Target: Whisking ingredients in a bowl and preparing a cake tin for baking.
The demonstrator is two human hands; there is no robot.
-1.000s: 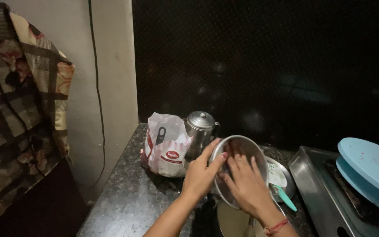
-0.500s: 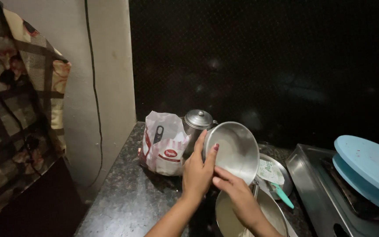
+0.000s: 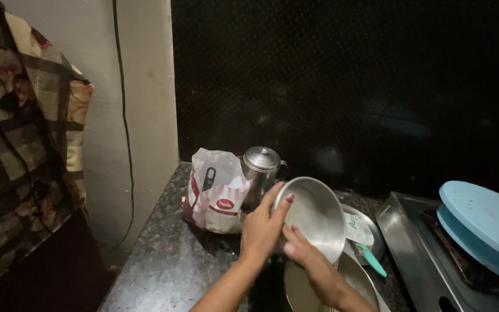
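With our left hand (image 3: 261, 231) gripping the round steel bowl (image 3: 313, 216) by its rim, our right hand (image 3: 304, 254) should steady its underside gently.

The left hand (image 3: 263, 231) is raised with its forearm slanting up from below, fingers curled and thumb pointing up. The right hand (image 3: 299, 249) sits just below and beside it, fingers bent, wrist angled down.

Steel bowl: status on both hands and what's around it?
Left hand grips steel bowl by its rim, bowl tilted. Right hand touches bowl's lower edge. Steel pot and white packet close behind; steel pan below.
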